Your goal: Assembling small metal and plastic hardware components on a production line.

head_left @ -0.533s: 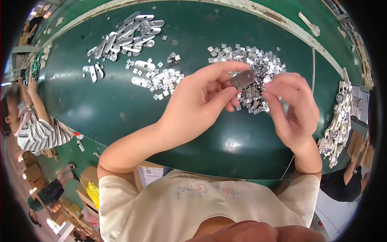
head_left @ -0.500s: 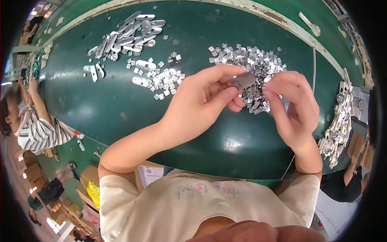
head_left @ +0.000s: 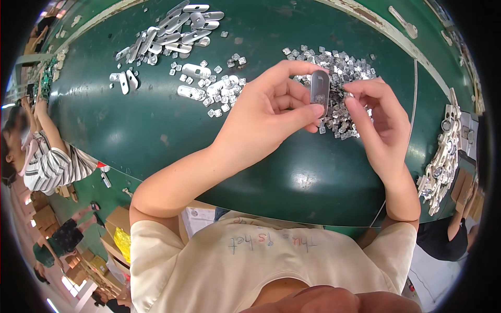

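Note:
Between the thumb and fingers of my left hand (head_left: pixel 274 107) stands an oblong grey metal plate (head_left: pixel 320 88) with rounded ends and a small slot near the top. My right hand (head_left: pixel 383 112) pinches a small shiny square piece (head_left: pixel 348 95) just to the right of the plate, apart from it. Under and behind both hands spreads a heap of small square metal pieces (head_left: pixel 342 65) on the green table (head_left: pixel 250 188). Fingers partly hide this heap.
Oblong silver plates (head_left: pixel 172 31) lie piled at the far left. Nearer, small squares and several plates form a second cluster (head_left: pixel 222 88). White metal parts (head_left: pixel 441 156) are heaped at the right edge. A person in a striped top (head_left: pixel 49 161) works at the left.
My left hand has turned the plate from a tilt to upright, showing its broad face. My right hand stays close by, still pinching. The view has shifted slightly.

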Demonstrator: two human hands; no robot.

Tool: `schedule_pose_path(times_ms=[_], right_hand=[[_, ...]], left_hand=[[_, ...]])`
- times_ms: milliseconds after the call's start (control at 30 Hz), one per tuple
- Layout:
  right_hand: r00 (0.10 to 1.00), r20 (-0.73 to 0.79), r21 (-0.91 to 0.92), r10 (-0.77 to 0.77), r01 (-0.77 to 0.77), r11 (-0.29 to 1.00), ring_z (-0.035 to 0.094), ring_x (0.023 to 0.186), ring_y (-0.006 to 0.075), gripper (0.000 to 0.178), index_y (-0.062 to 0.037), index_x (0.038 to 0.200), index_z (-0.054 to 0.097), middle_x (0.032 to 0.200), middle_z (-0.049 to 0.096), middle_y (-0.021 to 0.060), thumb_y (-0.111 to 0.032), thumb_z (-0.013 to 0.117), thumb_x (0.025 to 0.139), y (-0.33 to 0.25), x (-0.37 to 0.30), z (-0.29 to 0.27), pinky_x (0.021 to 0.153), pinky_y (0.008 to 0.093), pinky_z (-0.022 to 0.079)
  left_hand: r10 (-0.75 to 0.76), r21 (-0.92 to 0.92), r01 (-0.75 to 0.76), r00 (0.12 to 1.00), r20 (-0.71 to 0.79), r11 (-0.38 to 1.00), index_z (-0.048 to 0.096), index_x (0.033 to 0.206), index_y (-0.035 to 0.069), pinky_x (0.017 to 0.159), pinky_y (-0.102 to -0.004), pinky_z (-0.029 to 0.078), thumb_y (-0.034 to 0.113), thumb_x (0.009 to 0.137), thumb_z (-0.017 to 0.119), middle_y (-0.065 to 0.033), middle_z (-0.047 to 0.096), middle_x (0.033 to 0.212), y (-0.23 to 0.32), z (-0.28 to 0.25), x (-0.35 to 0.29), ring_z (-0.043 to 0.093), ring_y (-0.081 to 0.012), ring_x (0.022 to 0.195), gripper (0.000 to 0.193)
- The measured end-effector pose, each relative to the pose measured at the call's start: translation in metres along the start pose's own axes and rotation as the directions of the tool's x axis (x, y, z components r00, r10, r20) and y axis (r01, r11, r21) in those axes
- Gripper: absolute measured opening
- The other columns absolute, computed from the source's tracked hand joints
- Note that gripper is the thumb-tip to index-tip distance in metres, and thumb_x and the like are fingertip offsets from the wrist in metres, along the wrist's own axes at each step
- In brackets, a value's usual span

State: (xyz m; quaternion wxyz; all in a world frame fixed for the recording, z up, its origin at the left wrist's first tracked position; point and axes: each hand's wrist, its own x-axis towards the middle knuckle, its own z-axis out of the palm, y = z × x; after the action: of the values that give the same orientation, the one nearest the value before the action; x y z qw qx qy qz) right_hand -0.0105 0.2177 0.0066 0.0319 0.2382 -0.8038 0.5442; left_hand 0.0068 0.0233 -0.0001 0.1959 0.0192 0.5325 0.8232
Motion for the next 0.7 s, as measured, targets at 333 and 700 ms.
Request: schedule_pose_path(times_ms=[333,700], right_hand=[[0.995,0.099,-0.315,0.032,0.001,0.949,0.057,0.073,0.0181,0.013,-0.0014,0.089,0.062,0.084,0.057,0.0067,0.0,0.064,0.076,0.006,0.007,-0.007,0.06,0.0275,0.045],[0.923,0.211,0.431,0.322,-0.384,0.817,0.055,0.072,0.0096,0.016,0.0042,0.097,0.056,0.084,0.058,0.0074,0.003,0.058,0.081,-0.009,-0.009,0.0,0.06,0.0201,0.044]], left_hand=[[0.047,0.088,-0.042,0.998,-0.052,0.995,0.039,0.121,0.0,0.07,-0.0306,0.057,-0.009,0.079,0.059,-0.0097,0.052,0.086,0.005,0.015,-0.009,0.062,-0.0171,0.079,0.048],[-0.037,-0.078,0.036,0.999,-0.01,0.996,0.035,0.127,0.002,0.071,-0.0347,0.058,-0.009,0.083,0.052,-0.0165,0.056,0.096,-0.005,0.016,-0.005,0.065,-0.0285,0.083,0.048]])
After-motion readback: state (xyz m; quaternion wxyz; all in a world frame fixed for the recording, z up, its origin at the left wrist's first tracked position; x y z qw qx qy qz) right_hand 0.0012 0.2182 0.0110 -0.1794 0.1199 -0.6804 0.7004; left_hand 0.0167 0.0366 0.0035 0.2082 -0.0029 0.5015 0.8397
